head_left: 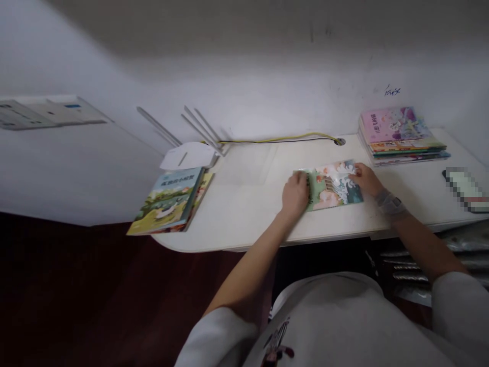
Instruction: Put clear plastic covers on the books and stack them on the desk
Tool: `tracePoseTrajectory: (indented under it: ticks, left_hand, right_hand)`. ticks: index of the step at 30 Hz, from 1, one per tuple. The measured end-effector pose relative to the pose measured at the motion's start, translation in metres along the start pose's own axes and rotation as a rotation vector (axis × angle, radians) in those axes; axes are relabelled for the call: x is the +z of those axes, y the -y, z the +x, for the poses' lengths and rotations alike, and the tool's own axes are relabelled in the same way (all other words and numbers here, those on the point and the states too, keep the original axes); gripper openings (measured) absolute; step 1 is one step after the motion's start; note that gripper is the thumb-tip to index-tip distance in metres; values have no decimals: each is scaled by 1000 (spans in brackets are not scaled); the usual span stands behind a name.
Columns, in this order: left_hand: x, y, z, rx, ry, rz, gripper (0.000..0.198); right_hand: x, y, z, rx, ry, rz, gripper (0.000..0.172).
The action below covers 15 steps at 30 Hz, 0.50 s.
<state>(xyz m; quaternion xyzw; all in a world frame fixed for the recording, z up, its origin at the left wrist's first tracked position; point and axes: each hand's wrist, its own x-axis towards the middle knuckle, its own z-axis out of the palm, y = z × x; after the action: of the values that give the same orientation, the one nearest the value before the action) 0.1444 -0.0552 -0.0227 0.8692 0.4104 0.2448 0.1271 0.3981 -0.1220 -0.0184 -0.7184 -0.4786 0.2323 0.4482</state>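
Observation:
A thin picture book point(334, 186) with a green left strip and a cover of white waves and pink shapes lies on the white desk point(244, 209) in front of me. The fingers of my left hand point(296, 193) are curled over its left edge, slightly blurred. At the upper right edge, my right hand point(369, 181) pinches the book between thumb and fingers. A clear band or sleeve and something dark circle my right wrist. Part of the cover's left side is hidden under my left hand.
A stack of books point(397, 132) stands at the back right, near a phone point(468, 188). On the left, more picture books point(170, 201) overhang the desk edge beside a white router point(189, 155) with antennas. A yellow cable point(275, 139) runs along the wall into a desk hole.

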Motion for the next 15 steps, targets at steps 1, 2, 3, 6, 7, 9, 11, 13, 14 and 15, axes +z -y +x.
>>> tracePoseTrajectory:
  ticks: [1,2,3,6,7,9,11,13,14,15]
  left_hand:
    - [4,-5,-2,95,53,19,40]
    - [9,-9,-4,176,107,25,38]
    - [12,-12,-6,237,150,26,38]
    - [18,-14,-9,293,215,39,39]
    - [18,-14,-9,300,227,40,39]
    - [15,-13,-8,328,256,45,39]
    - [11,-16,-4,346,293,62,39]
    - [10,-22,-1,320,326,90,40]
    - [10,-25,1,290,335,107,42]
    - [11,-28,2,254,337,123,45]
  right_hand:
    - [1,0,5,4,21,89,27]
    - [2,1,11,15,31,176,26]
    - [2,2,17,30,33,246,27]
    - [3,12,39,41,31,350,29]
    - [3,17,45,7,34,318,27]
    - [4,26,50,-130,-14,76,18]
    - [8,37,45,-282,-97,-247,16]
    - [16,45,28,-385,-132,-432,27]
    - [23,48,17,-424,-102,-453,31]
    - [31,49,4,-468,-52,-472,34]
